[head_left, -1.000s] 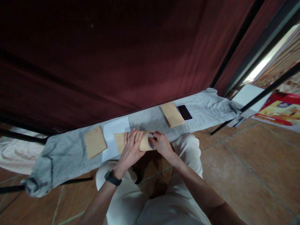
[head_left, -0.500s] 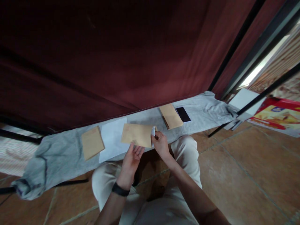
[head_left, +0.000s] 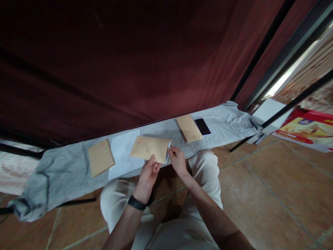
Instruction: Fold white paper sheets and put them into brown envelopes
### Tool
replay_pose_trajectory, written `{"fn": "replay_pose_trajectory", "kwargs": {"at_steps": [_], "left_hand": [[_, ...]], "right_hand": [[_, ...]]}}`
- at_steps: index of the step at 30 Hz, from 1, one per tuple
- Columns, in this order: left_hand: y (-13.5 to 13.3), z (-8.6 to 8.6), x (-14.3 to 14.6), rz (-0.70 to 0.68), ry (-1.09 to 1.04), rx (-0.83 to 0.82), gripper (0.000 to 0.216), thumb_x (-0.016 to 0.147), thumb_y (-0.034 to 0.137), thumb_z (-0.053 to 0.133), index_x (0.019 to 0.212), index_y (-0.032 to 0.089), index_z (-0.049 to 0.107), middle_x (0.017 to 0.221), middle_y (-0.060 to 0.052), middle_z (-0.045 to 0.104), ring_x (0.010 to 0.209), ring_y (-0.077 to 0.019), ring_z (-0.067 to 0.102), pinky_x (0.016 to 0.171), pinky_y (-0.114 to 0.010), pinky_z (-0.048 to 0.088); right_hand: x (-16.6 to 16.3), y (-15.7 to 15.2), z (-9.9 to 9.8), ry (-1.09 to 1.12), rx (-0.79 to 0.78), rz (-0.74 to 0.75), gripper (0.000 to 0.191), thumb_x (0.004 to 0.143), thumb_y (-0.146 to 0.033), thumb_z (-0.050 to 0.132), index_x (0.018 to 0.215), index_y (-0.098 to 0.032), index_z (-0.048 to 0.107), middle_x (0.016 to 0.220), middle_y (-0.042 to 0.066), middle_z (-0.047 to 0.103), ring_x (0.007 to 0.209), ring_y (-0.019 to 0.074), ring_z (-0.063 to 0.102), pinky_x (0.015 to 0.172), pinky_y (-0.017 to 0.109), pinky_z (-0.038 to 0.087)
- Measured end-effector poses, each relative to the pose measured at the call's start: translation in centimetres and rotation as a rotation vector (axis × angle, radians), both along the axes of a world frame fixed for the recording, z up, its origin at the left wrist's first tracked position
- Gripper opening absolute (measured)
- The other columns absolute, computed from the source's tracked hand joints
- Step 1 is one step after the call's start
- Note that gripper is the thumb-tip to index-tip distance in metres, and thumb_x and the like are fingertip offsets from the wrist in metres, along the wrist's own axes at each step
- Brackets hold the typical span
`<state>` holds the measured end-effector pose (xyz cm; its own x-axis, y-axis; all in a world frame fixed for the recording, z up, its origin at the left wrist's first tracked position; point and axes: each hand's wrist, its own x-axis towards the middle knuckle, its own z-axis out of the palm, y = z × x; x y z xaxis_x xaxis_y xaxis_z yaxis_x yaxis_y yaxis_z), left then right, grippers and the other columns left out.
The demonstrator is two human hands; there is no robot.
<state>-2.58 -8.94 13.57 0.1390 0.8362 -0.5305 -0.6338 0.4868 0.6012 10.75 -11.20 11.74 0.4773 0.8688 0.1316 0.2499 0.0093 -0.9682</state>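
A brown paper envelope [head_left: 148, 147] is held above the cloth, its right end open. My left hand [head_left: 149, 172] grips its lower edge, thumb on top and fingers underneath. White paper [head_left: 168, 154] sticks out a little from the open end. My right hand [head_left: 177, 159] pinches at that end, its fingertips on the paper. Under the envelope's left part lie white sheets [head_left: 122, 156] on the cloth. Left of them rests another brown envelope or small stack [head_left: 101, 158]. A stack of brown envelopes [head_left: 189, 128] lies to the right.
The grey cloth [head_left: 67, 173] covers a long narrow bench with dark metal legs. A phone [head_left: 202, 126] lies beside the right stack. Behind the bench hangs a dark red curtain [head_left: 156, 69]. A red and yellow box [head_left: 307, 128] stands at the far right on the tiled floor.
The envelope has tilted and shifted slightly left. My left thumb now lies on top of it. The paper at the open end shows less, and my right fingers have moved slightly.
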Motion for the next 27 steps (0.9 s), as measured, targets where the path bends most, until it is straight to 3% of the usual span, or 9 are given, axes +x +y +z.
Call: {"fn": "replay_pose_trajectory", "kwargs": {"at_steps": [3,7,12,17,23,27], "left_hand": [[-0.1,-0.1,0.1,-0.027,0.014,-0.001,0.012,0.088,0.006,0.067,0.093,0.017,0.064,0.09,-0.004,0.076,0.079,-0.0134,0.074,0.076,-0.028,0.061],[-0.1,-0.5,-0.2,-0.054,0.066,-0.007,0.018,0.082,0.006,0.074,0.078,0.016,0.06,0.078,-0.002,0.074,0.066,-0.0114,0.07,0.069,-0.026,0.059],[0.0,-0.6,-0.3,-0.071,0.129,0.018,0.03,0.073,0.006,0.082,0.068,0.017,0.053,0.065,0.001,0.069,0.058,-0.0112,0.068,0.063,-0.023,0.057],[0.2,-0.5,-0.5,-0.133,0.217,0.022,0.029,0.073,0.01,0.083,0.067,0.016,0.055,0.06,-0.001,0.069,0.056,-0.0119,0.068,0.057,-0.019,0.054],[0.4,-0.6,-1.2,-0.213,0.299,0.036,0.028,0.072,0.013,0.085,0.068,0.015,0.057,0.059,0.0,0.067,0.055,-0.011,0.067,0.053,-0.018,0.051],[0.5,-0.9,-1.3,-0.227,0.291,0.019,0.022,0.075,0.013,0.082,0.071,0.014,0.06,0.06,-0.001,0.068,0.055,-0.011,0.067,0.054,-0.018,0.051]], "right_hand": [[0.0,0.2,-0.3,0.022,0.022,-0.044,0.027,0.093,-0.027,0.053,0.081,-0.018,0.074,0.082,0.004,0.072,0.073,0.0168,0.063,0.072,0.026,0.047],[0.3,0.4,-0.6,0.031,0.097,-0.078,0.021,0.09,-0.025,0.057,0.085,-0.02,0.077,0.096,0.006,0.071,0.088,0.0178,0.065,0.082,0.027,0.049],[0.5,0.8,-1.1,0.043,0.058,-0.087,0.022,0.091,-0.024,0.056,0.091,-0.018,0.077,0.083,0.004,0.069,0.075,0.0168,0.062,0.074,0.028,0.049],[0.6,1.4,-1.7,0.074,0.117,-0.165,0.018,0.087,-0.025,0.06,0.089,-0.019,0.076,0.099,0.007,0.069,0.092,0.0189,0.065,0.079,0.028,0.051],[0.9,1.6,-2.2,0.186,0.117,-0.193,0.02,0.088,-0.028,0.056,0.091,-0.017,0.072,0.083,0.005,0.071,0.075,0.0178,0.065,0.074,0.03,0.052],[1.2,1.7,-2.5,0.134,0.175,-0.235,0.018,0.087,-0.031,0.058,0.084,-0.018,0.071,0.095,0.007,0.07,0.089,0.0193,0.065,0.083,0.031,0.052]]}}
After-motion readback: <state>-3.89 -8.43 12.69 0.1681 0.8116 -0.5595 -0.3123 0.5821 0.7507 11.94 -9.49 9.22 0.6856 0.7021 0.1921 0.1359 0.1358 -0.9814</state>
